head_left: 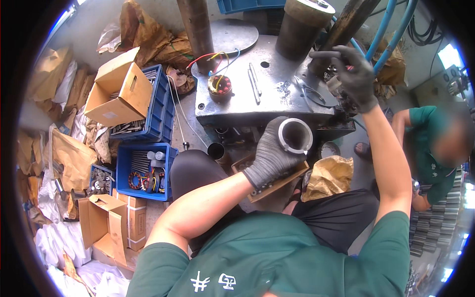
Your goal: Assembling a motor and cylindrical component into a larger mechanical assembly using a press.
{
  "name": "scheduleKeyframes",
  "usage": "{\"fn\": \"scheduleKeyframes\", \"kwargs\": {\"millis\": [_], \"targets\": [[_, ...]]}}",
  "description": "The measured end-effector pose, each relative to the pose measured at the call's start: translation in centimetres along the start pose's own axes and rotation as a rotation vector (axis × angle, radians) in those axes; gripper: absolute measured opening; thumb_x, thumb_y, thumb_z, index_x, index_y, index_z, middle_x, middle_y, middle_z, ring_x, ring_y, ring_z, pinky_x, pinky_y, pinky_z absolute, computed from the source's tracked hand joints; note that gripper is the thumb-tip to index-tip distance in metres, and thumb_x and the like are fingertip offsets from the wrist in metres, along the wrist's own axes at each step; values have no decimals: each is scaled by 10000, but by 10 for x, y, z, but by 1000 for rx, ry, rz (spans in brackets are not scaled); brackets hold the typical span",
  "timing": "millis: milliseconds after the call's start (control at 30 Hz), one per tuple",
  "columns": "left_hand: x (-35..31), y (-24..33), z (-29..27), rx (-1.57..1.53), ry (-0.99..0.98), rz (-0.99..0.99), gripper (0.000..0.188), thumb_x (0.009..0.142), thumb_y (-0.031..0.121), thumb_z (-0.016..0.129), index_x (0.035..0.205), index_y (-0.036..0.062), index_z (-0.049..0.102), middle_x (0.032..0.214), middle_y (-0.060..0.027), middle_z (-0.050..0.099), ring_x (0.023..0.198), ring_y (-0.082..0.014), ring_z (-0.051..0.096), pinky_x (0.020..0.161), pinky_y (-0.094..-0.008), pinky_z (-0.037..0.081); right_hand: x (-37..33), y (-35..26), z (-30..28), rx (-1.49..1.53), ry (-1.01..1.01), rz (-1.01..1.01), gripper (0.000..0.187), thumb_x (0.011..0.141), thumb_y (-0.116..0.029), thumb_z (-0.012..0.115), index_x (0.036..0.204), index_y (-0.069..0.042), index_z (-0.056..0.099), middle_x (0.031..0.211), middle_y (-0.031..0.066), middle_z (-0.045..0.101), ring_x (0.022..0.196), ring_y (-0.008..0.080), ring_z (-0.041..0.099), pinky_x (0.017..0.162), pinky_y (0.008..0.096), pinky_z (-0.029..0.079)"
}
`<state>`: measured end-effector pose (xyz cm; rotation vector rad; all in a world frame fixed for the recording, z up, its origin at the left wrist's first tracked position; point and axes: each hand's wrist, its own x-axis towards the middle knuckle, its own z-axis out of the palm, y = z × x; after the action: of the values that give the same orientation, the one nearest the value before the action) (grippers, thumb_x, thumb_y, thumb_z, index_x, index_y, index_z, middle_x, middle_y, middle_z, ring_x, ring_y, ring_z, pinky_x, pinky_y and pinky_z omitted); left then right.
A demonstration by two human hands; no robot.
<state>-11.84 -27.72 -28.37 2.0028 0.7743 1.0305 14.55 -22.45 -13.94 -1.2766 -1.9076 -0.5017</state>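
My left hand (267, 153), in a grey work glove, is wrapped round a metal sleeve (308, 133) in front of the metal bench's near edge. The sleeve's round open end faces up and has a notch in its rim. My right hand (354, 76), gloved too, is raised at the bench's right side with its fingers stretched out and apart. It is beside a dark steel column (346, 24) and blue hoses. On the metal bench (237, 106) stands a small wound motor stator (219, 87) with red, yellow and blue leads. Thin metal rods (255, 83) and pliers (312, 93) lie nearby.
A dark cylinder (302, 34) and another column (195, 29) stand at the back. Left are blue crates (143, 171) of parts and open cardboard boxes (106, 220). A brown paper bag (329, 178) lies by my legs. A co-worker (425, 143) sits at right.
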Motion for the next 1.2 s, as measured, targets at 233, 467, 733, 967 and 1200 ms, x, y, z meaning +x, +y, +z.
{"fn": "scheduleKeyframes", "kwargs": {"millis": [233,467,733,967,1200], "targets": [[-10,7,5,-294,-135,-101,978,650,202,954,1420,56,370,1286,-117,587,1208,-242,621,1060,-372,506,-43,-130,-101,370,-268,515,167,892,-3,753,1051,19,703,958,82,727,840,120,679,723,279,554],[-23,-8,31,-398,-260,-7,991,699,220,953,1435,72,306,1299,-113,590,1218,-219,619,1071,-358,509,-87,-146,-71,306,-595,299,186,793,-22,716,978,-35,732,1008,142,710,882,327,724,751,398,592],[-29,5,38,-338,-333,22,951,707,210,941,1422,69,329,1297,-108,583,1220,-209,610,1082,-372,502,-126,-134,-43,116,-764,25,132,732,-84,732,863,-91,724,934,116,705,905,322,695,791,423,577],[-22,3,36,-216,-258,-190,917,702,177,921,1401,77,335,1275,-102,576,1140,-207,638,1029,-361,533,-60,-126,-101,359,-220,235,201,791,60,732,975,-12,693,841,84,652,730,165,664,658,298,540],[-6,-29,12,-620,24,-556,546,831,169,831,1296,33,580,1153,-77,682,1051,-207,663,940,-315,557,-16,-46,-24,58,-154,-107,268,742,36,710,1002,-28,712,929,122,692,853,294,702,742,382,579]]}}
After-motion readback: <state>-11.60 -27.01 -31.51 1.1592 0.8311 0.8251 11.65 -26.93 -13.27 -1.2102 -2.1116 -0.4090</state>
